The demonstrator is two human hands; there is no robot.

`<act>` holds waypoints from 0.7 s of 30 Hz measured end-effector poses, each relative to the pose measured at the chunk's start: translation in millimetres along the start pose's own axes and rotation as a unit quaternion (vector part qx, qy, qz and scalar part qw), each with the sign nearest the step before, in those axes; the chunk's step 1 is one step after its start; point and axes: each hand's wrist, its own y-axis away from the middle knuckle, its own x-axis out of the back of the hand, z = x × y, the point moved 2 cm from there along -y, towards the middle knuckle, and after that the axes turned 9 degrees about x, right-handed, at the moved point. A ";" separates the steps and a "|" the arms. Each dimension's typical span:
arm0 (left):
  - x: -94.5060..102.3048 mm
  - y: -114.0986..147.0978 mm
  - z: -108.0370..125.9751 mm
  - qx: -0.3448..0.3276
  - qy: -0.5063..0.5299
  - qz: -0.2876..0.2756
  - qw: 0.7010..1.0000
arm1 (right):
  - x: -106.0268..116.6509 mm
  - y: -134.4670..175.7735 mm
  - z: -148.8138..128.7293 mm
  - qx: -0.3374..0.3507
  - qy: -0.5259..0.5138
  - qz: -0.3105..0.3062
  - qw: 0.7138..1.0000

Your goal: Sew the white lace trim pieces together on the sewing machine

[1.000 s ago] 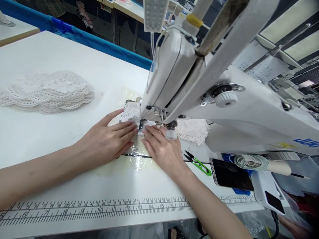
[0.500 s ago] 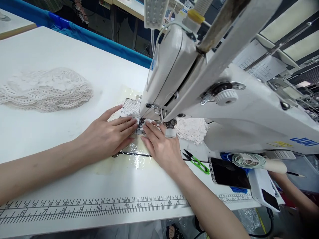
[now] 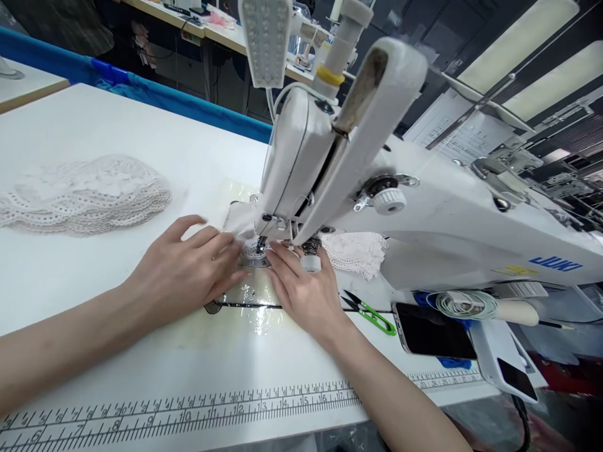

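A strip of white eyelet lace [image 3: 239, 218] lies under the presser foot [image 3: 261, 245] of a white sewing machine [image 3: 306, 144]. My left hand [image 3: 188, 263] is at the lace's left side, its index finger raised and bent, the other fingers and thumb apart; their tips are slightly blurred. Right of the needle, my right hand [image 3: 308, 289] lies with outstretched fingers, their tips at the cloth and partly hidden behind the machine's tension knob [image 3: 311, 262]. More white lace [image 3: 355, 252] spreads beneath the machine arm, beyond my right hand.
A pile of white eyelet lace pieces [image 3: 89, 194] rests on the table's left. Green thread snips [image 3: 372, 315], a phone [image 3: 433, 329], a coiled cord [image 3: 466, 304] and a white device [image 3: 502, 361] sit at right. A printed ruler [image 3: 211, 411] runs along the front edge.
My left hand has drawn back a little leftward, its index finger now lifted and bent. The right hand stays by the needle. The whole view has shifted.
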 end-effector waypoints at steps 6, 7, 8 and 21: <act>12.6 -7.4 -2.1 -0.020 0.046 0.031 0.998 | 7.6 -0.6 -12.4 0.025 -0.080 0.027 0.996; 9.0 -6.9 -2.8 -0.019 0.075 0.018 0.997 | 7.3 -1.1 -14.5 0.028 -0.095 0.020 0.995; 4.9 -5.9 -3.1 -0.019 0.101 0.001 0.995 | 6.8 -1.5 -15.9 0.029 -0.107 0.016 0.994; -7.6 6.3 14.3 -0.028 0.078 -0.051 0.995 | -3.9 -3.7 -1.9 -0.037 -0.091 -0.049 0.994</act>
